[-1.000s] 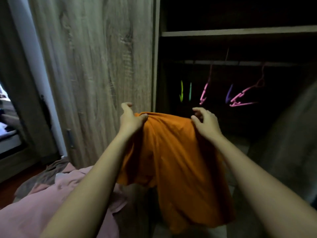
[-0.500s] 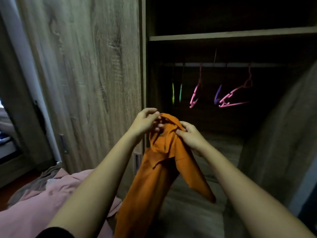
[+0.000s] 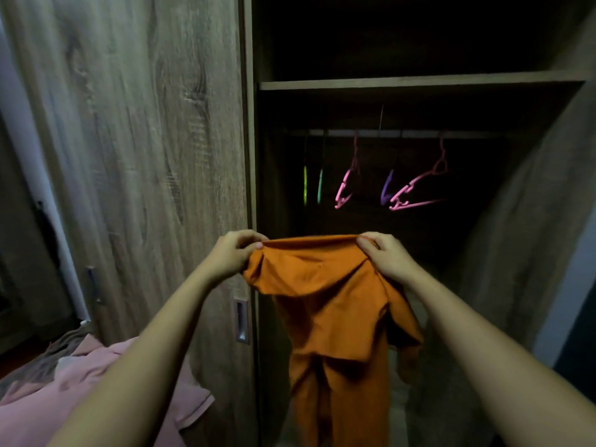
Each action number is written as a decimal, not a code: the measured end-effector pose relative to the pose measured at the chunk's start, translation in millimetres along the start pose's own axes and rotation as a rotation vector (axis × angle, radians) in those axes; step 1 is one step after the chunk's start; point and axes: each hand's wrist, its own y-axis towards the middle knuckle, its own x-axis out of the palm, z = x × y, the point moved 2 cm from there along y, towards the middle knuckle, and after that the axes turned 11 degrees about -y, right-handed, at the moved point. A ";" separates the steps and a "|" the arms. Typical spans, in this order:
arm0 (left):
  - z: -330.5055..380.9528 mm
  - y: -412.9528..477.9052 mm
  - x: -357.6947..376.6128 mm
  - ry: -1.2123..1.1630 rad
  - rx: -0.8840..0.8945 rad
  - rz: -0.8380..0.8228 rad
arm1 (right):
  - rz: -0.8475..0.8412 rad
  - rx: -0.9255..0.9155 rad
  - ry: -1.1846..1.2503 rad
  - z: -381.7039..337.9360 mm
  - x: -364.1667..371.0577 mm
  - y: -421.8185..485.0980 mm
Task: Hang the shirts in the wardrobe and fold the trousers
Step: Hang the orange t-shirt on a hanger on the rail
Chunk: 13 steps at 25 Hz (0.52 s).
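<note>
Left hand (image 3: 233,254) and right hand (image 3: 387,256) each pinch the top edge of the orange cloth garment (image 3: 325,304), stretched before the open wooden wardrobe (image 3: 419,81).

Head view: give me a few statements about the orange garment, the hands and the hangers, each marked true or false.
1. The left hand and right hand both grip the orange garment by its top edge. True.
2. The orange garment hangs on a hanger. False: the hands hold it up in front of the open wardrobe.
3. Bare hangers hang on the rail. True.
4. The pink clothes lie inside the wardrobe. False: they lie at lower left, outside it.
</note>
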 end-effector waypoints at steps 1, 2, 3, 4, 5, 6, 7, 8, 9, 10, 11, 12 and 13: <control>5.9 2.4 -3.3 0.029 -0.027 -0.058 | 0.000 0.032 0.010 5.7 -4.4 1.6; 10.9 5.6 -3.6 0.023 -0.046 -0.090 | -0.006 0.052 0.030 6.6 -7.6 2.3; 15.4 8.9 -1.2 -0.015 -0.063 -0.087 | -0.018 0.066 0.047 6.2 -8.5 3.8; 18.5 13.4 3.1 -0.079 -0.086 -0.054 | -0.034 0.084 0.057 6.5 -8.2 5.9; 20.1 17.3 7.9 -0.152 -0.109 0.006 | -0.041 0.098 0.065 5.4 -9.9 6.8; 20.5 20.9 13.4 -0.216 -0.129 0.082 | -0.033 0.117 0.091 4.7 -12.7 7.3; 21.1 23.0 18.1 -0.243 -0.130 0.151 | -0.020 0.139 0.152 5.4 -16.2 8.0; 22.0 24.1 21.4 -0.221 -0.097 0.183 | 0.006 0.170 0.224 6.8 -20.3 9.3; 23.9 24.5 24.2 -0.165 -0.039 0.166 | 0.038 0.203 0.267 7.8 -25.9 9.0; 26.4 24.2 26.8 -0.102 0.019 0.095 | 0.087 0.222 0.250 10.1 -31.9 7.7; 28.9 22.7 27.7 -0.006 0.074 -0.006 | 0.142 0.216 0.174 13.0 -37.3 4.9; 29.8 23.4 27.4 0.122 0.128 -0.085 | 0.194 0.181 0.067 17.4 -41.3 1.6; 30.5 25.8 25.3 0.260 0.182 -0.111 | 0.238 0.126 -0.036 18.9 -43.4 -3.1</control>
